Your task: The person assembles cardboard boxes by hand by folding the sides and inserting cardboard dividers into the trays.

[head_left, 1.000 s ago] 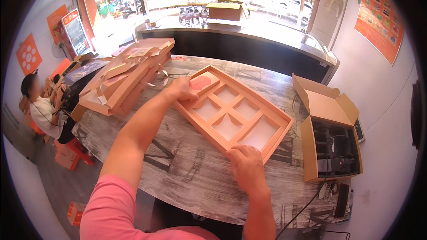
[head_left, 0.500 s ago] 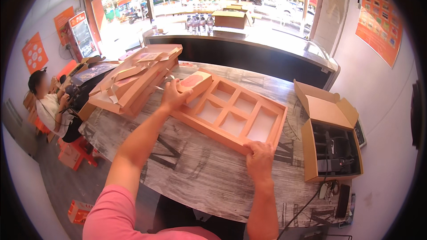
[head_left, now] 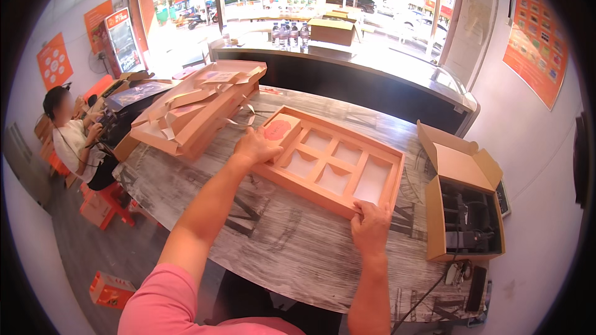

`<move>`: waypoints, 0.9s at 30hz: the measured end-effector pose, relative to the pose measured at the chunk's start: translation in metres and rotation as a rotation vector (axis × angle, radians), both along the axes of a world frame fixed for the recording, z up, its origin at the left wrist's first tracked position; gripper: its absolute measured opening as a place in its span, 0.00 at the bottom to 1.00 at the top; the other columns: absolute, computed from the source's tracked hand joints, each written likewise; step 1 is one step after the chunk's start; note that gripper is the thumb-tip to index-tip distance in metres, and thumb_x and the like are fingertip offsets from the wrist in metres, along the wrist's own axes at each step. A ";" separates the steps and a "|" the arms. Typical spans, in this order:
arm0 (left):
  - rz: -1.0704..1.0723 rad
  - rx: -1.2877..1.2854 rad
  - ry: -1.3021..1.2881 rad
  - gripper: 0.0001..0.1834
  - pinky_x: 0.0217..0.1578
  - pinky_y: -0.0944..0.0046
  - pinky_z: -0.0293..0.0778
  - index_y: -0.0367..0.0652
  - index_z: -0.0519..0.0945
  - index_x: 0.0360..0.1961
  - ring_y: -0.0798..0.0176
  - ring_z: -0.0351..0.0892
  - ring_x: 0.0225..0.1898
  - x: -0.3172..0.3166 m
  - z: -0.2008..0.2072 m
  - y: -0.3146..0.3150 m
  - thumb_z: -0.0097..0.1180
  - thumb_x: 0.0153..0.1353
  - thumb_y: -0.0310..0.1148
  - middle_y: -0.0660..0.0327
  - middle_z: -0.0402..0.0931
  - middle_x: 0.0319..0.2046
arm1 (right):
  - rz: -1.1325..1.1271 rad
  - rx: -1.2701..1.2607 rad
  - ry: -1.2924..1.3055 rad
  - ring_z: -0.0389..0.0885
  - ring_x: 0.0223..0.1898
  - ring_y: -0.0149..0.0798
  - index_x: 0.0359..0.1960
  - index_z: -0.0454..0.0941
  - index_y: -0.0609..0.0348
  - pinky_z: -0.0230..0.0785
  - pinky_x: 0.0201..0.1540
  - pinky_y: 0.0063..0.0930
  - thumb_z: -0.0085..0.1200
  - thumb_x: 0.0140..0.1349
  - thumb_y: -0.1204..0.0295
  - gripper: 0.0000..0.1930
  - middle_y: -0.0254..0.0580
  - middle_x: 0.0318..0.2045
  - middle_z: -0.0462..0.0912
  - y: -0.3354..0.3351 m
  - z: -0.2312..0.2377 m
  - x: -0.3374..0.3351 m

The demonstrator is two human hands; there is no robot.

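Note:
A shallow orange-brown cardboard tray box (head_left: 304, 184) with several compartments lies on the wood-patterned table. In its left compartment sits a small carton (head_left: 282, 128) with a red printed patch on top. My left hand (head_left: 253, 147) is closed on the near end of this carton, its fingers over the top and edge. At the tray's near right corner, my right hand (head_left: 370, 226) pinches the front wall, thumb and fingers closed on the rim. White bottoms show in the other compartments.
Stacked cardboard trays with loose ribbons (head_left: 198, 105) stand at the left. An open brown box (head_left: 462, 211) with black gear and a cable is on the right. Beyond the table runs a counter (head_left: 347, 80) with bottles. A seated person (head_left: 74, 130) works at far left.
The small carton has gone from tilted and raised at the tray's left end to lying level in the left compartment. My left hand came down with it; my right stays on the tray.

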State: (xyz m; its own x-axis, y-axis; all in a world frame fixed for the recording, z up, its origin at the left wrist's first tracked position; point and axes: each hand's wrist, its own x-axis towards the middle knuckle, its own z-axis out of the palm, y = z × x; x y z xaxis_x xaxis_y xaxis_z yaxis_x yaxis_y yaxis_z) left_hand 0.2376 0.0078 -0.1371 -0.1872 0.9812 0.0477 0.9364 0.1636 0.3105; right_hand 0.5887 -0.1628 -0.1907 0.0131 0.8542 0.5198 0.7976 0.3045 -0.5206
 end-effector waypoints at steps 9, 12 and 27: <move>-0.077 0.457 -0.487 0.55 0.65 0.49 0.77 0.39 0.68 0.76 0.41 0.73 0.71 -0.032 -0.027 0.004 0.77 0.51 0.55 0.39 0.67 0.69 | -0.015 -0.025 -0.013 0.88 0.47 0.49 0.42 0.89 0.53 0.53 0.77 0.65 0.66 0.63 0.70 0.07 0.40 0.39 0.92 0.000 -0.002 -0.001; -0.302 0.578 -0.733 0.51 0.65 0.52 0.78 0.38 0.68 0.75 0.47 0.69 0.74 -0.034 -0.047 -0.003 0.77 0.54 0.46 0.43 0.67 0.70 | -0.010 -0.042 0.018 0.88 0.47 0.49 0.46 0.88 0.55 0.52 0.78 0.66 0.68 0.64 0.67 0.11 0.41 0.42 0.91 -0.001 0.000 -0.003; -0.866 0.717 -0.509 0.46 0.74 0.50 0.70 0.42 0.70 0.74 0.45 0.65 0.77 0.043 -0.029 -0.124 0.70 0.50 0.22 0.48 0.66 0.75 | 0.338 -0.067 0.906 0.83 0.57 0.36 0.74 0.68 0.65 0.77 0.58 0.33 0.57 0.73 0.76 0.28 0.45 0.65 0.78 -0.008 0.002 -0.018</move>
